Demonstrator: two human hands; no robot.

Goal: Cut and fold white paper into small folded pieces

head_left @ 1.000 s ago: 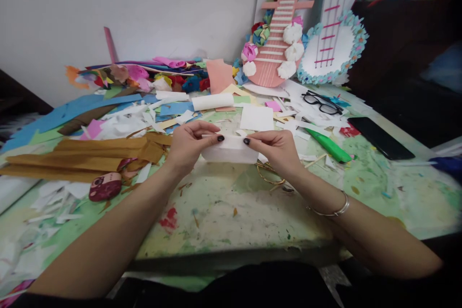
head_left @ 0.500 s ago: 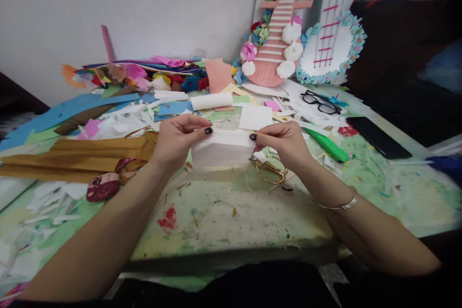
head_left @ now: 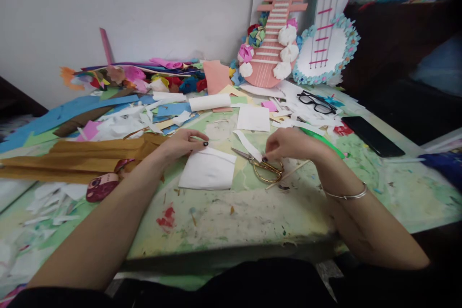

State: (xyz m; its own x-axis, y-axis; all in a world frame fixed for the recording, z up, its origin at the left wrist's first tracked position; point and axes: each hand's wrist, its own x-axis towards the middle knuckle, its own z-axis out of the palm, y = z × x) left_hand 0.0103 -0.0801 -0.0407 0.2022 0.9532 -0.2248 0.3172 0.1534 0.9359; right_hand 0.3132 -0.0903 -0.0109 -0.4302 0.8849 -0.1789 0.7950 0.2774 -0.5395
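Observation:
A white sheet of paper lies flat on the paint-stained table. My left hand rests at the sheet's far left corner, fingertips pinching its edge. My right hand hovers over gold-handled scissors, fingers curled down and touching the handles. A narrow white paper strip lies across the scissor blades between my hands.
Brown crepe paper lies left, coloured paper scraps behind. A green marker, black glasses and a phone sit right. Paper guitar crafts lean on the wall. A dark red sticker-like object lies near my left forearm.
The paper was held up between both hands; now it lies on the table. My right hand let go and moved right onto the scissors.

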